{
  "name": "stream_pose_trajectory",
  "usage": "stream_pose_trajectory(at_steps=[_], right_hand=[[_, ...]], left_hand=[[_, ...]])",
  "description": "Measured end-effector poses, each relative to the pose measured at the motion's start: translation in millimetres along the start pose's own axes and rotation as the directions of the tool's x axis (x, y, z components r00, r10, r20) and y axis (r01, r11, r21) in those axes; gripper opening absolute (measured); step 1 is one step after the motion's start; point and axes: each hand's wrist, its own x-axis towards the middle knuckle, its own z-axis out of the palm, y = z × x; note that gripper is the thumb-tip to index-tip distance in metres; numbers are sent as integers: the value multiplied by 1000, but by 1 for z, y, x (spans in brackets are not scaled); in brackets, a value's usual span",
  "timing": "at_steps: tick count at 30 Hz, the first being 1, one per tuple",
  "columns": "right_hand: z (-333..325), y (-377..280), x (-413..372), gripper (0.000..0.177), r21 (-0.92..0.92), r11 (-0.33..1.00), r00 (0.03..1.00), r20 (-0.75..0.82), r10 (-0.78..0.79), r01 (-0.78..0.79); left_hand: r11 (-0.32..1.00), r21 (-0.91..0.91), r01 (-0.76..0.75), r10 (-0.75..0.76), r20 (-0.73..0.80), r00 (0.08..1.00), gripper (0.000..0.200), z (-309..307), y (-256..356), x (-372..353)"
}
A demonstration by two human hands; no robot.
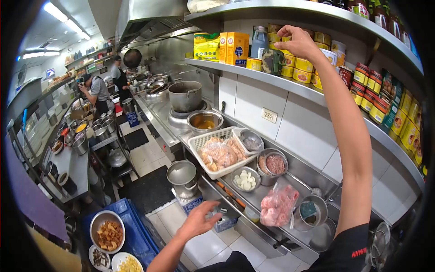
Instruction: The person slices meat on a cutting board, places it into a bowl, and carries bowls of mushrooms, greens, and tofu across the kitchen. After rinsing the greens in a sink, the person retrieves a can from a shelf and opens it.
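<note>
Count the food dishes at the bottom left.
3: a metal bowl of brown pieces and, below it, a left white dish of dark pieces and a right white dish of yellow pieces. Others may be hidden.

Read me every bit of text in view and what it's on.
"HANN", preceding letters unclear: black sleeve.
"Royal", seemingly: blue crate.
Too small or blurred to read: orange boxes, yellow bags, yellow cans, red-lidded jars, top-shelf bottles, and any other lettering.

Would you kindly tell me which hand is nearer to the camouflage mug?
Right. The right hand is raised at the shelf, close to the camouflage mug; the left hand is far below it.
</note>
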Motion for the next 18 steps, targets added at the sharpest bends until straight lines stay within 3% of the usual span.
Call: stream_pose_trajectory(at_steps=[2, 5, 8, 10, 12, 13, 15, 16, 18], right_hand=[[13, 9, 25, 45, -65, 998, 1000, 8, -13, 13], [31, 16, 66, 44, -157, 987, 998, 52, -28, 36], [62, 35, 107, 40, -170, 983, 997, 54, -60, 69], [87, 43, 136, 40, -198, 979, 997, 67, -40, 53], [110, 47, 162, 40, -186, 982, 998, 53, -30, 39], [125, 50, 177, 40, -193, 981, 999, 52, 11, 0], [149, 51, 203, 36, -274, 956, 988, 81, 134, -108], [159, 53, 218, 36, -282, 954, 988, 77, 132, -106], [177, 56, 245, 42, -432, 884, 965, 99, 241, -177]], left_hand=[[980, -86, -179, 181, 13, 983, 40, 0, 13, 42], [963, -50, -266, 265, -27, 964, 38, -6, 13, 85], [981, -75, -180, 176, -63, 982, 39, -27, -5, 112], [984, 6, -178, 178, -116, 977, 37, -36, -40, 119], [996, -63, -60, 45, -211, 976, 33, -54, -53, 122], [996, -54, -65, 52, -215, 975, 33, -61, -62, 124], [964, -233, 132, -192, -260, 946, 29, -67, -87, 125], [964, -237, 124, -186, -260, 948, 29, -70, -108, 127], [823, -450, 347, -414, -56, 908, 55, -73, -150, 133]])
